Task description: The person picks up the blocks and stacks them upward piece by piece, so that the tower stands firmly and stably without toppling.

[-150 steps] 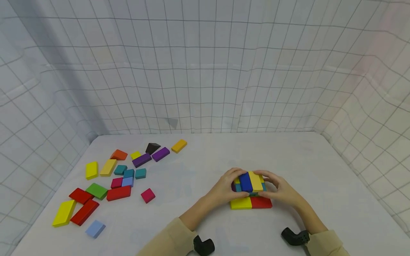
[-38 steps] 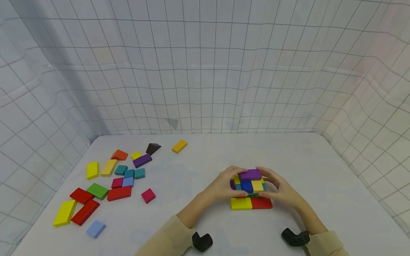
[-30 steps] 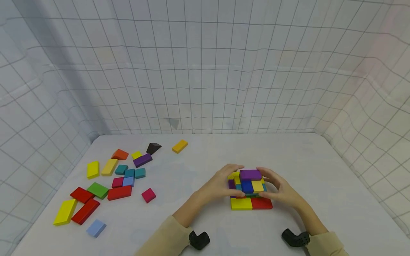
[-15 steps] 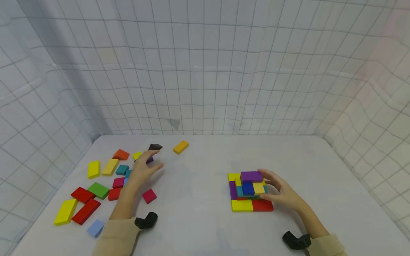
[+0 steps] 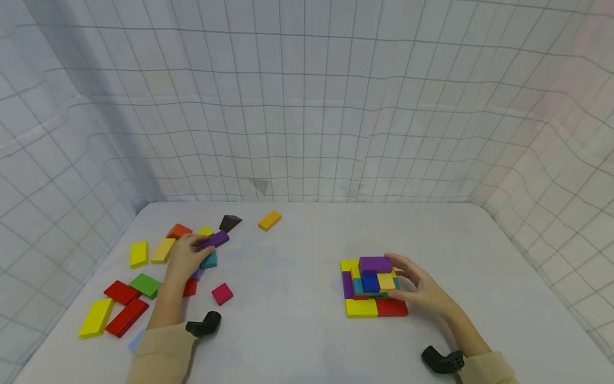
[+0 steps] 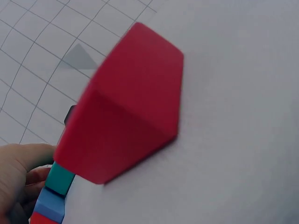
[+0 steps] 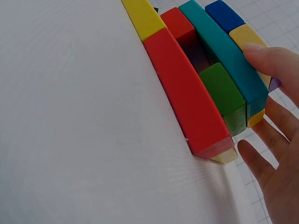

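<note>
From my head, the camera looks forward and down over the white table (image 5: 297, 320) to the gridded backdrop. My left wrist camera sits low, very close to a magenta block (image 6: 124, 126). My right wrist camera skims the tabletop beside the block stack (image 7: 205, 93), which the head view shares (image 5: 374, 285).

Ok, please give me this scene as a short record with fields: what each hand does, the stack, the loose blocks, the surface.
left hand: the left hand holds a purple block among the loose blocks
right hand: the right hand rests with relaxed fingers against the right side of the block stack
stack top: a purple top block
stack base: a yellow base block and a red base block, side by side
loose blocks: the orange-yellow block and the dark wedge lie at the far left
surface: white table
</note>
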The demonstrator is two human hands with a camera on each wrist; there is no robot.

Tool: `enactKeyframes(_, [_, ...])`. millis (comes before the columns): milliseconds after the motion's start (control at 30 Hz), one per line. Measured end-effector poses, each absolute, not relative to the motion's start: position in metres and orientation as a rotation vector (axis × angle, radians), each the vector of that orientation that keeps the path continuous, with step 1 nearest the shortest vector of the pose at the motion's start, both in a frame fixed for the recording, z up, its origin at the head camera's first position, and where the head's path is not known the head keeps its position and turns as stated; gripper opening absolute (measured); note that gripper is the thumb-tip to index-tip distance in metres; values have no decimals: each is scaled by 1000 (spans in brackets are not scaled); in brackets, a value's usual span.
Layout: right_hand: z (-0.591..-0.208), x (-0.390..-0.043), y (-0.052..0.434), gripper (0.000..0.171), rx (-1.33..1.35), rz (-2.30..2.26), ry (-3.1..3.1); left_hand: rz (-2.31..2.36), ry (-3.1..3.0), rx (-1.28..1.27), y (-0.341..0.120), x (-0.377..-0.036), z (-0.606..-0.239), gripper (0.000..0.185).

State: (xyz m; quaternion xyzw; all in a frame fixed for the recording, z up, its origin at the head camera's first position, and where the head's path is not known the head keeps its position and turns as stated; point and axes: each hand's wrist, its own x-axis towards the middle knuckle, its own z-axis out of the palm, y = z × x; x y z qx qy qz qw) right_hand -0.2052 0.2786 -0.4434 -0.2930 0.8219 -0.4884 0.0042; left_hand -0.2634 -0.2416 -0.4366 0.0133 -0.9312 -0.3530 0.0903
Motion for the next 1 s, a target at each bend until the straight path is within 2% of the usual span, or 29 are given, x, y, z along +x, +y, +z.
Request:
enactKeyframes(333, [-443, -204, 279, 69, -937, -1527, 2593, -1023, -2786, -41, -246, -266, -438, 41])
enactKeyframes(533, [-444, -205, 279, 70, -931, -1524, 2586, -1017, -2632, -219, -228, -265, -437, 37])
enactKeyframes(800, [-442, -206, 278, 69, -936, -1523, 2592, -1081, -2299, -755, -148, -262, -422, 30])
enactKeyframes(1000, [-442, -206, 278, 69, -922, -1523, 2587, -1184, -2155, -1119, -75, -242, -414, 29])
